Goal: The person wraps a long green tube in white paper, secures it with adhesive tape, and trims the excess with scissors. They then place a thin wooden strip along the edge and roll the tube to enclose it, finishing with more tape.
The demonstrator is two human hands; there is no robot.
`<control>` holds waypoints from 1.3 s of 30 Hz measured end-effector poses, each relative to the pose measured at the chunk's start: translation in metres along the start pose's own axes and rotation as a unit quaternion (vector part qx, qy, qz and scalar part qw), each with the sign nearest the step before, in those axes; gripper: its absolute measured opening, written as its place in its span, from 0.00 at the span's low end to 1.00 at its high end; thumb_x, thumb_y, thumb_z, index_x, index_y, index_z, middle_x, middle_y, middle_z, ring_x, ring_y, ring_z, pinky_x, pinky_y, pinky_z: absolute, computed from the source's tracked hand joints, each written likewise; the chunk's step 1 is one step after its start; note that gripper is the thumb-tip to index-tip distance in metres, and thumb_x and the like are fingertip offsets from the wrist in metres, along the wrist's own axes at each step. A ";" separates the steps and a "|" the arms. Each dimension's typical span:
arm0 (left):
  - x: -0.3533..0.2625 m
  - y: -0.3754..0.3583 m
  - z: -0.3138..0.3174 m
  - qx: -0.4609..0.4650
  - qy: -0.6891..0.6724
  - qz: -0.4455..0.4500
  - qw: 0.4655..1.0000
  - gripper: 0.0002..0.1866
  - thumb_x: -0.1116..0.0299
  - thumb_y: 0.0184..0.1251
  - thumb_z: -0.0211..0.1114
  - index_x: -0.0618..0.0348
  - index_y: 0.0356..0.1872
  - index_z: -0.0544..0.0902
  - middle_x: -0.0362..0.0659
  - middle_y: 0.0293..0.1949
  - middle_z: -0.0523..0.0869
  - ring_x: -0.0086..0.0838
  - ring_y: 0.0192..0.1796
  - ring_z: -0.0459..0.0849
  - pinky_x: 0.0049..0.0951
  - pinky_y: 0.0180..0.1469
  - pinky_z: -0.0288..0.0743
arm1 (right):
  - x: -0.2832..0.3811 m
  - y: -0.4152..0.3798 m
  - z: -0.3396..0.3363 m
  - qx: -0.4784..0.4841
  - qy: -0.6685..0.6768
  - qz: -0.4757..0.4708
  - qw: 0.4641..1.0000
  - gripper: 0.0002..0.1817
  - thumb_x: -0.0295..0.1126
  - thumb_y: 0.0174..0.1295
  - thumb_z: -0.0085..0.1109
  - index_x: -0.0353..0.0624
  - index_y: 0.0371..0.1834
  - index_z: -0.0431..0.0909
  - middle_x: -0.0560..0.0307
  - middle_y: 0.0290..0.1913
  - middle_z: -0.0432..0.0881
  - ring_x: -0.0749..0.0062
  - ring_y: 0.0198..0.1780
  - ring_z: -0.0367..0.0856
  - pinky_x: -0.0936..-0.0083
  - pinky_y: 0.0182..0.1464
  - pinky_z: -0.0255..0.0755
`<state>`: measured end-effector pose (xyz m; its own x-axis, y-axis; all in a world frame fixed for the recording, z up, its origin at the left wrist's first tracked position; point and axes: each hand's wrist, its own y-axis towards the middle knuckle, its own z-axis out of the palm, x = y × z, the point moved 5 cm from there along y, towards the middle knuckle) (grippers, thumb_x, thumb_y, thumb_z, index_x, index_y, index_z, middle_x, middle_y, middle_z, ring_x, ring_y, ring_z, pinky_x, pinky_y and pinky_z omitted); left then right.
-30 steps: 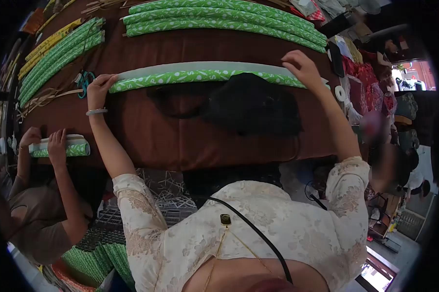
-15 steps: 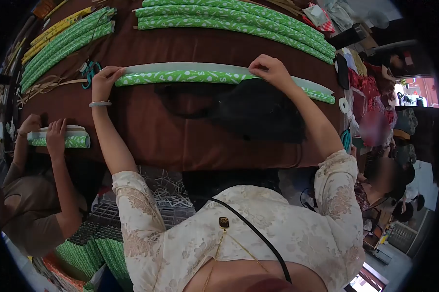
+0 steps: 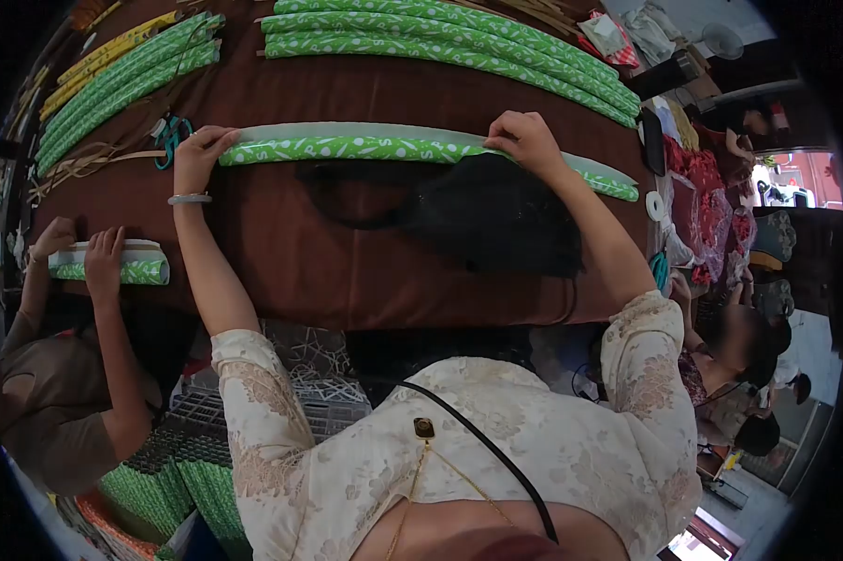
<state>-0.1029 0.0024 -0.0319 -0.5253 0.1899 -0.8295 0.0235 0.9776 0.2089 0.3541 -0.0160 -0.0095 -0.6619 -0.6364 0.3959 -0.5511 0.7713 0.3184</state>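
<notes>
A long green roll with a white print lies across the brown-covered table, its plain whitish edge standing up along the far side. My left hand pinches that edge at the roll's left end, thumb against fingers. Further right, my right hand is closed on the same edge, short of the right end, which tapers past my wrist. Below the roll is a black, bag-like shape, too dark to make out. Teal-handled scissors lie just left of my left hand.
Several finished-looking green rolls lie along the far side, with yellow rolls at far left. A co-worker's hands hold a shorter green roll on the left. White tape sits at the right edge. Other people are at right.
My right hand has shifted slightly right along the roll's edge, its fingers curled in more. My left hand keeps its pinch almost in place. The view has tilted a little.
</notes>
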 end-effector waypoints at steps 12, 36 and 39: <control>-0.004 -0.001 -0.001 -0.008 0.018 -0.015 1.000 0.10 0.66 0.55 0.67 0.63 0.32 0.84 0.37 0.29 0.82 0.18 0.31 0.77 0.19 0.35 0.69 | 0.001 -0.005 -0.006 -0.030 -0.106 -0.024 0.994 0.13 0.41 0.47 0.64 0.48 0.22 0.71 0.66 0.23 0.72 0.73 0.27 0.71 0.75 0.38 0.59; 0.002 0.000 -0.001 -0.007 0.050 0.007 0.999 0.10 0.67 0.55 0.66 0.64 0.33 0.83 0.39 0.30 0.83 0.20 0.33 0.78 0.20 0.37 0.70 | -0.084 -0.111 -0.097 -0.089 -0.020 0.180 0.979 0.11 0.35 0.58 0.57 0.37 0.32 0.73 0.51 0.25 0.77 0.57 0.27 0.76 0.71 0.30 0.68; -0.004 0.000 0.000 -0.014 0.059 0.003 0.998 0.10 0.66 0.54 0.66 0.63 0.32 0.84 0.41 0.30 0.84 0.21 0.34 0.80 0.21 0.38 0.71 | -0.043 -0.062 -0.080 -0.119 0.045 0.149 0.981 0.09 0.32 0.57 0.58 0.37 0.31 0.75 0.51 0.26 0.77 0.60 0.28 0.77 0.73 0.32 0.69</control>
<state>-0.1009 0.0016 -0.0290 -0.6218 0.1830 -0.7615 0.0049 0.9732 0.2299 0.4569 -0.0357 0.0224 -0.7224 -0.3880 0.5723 -0.1992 0.9094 0.3650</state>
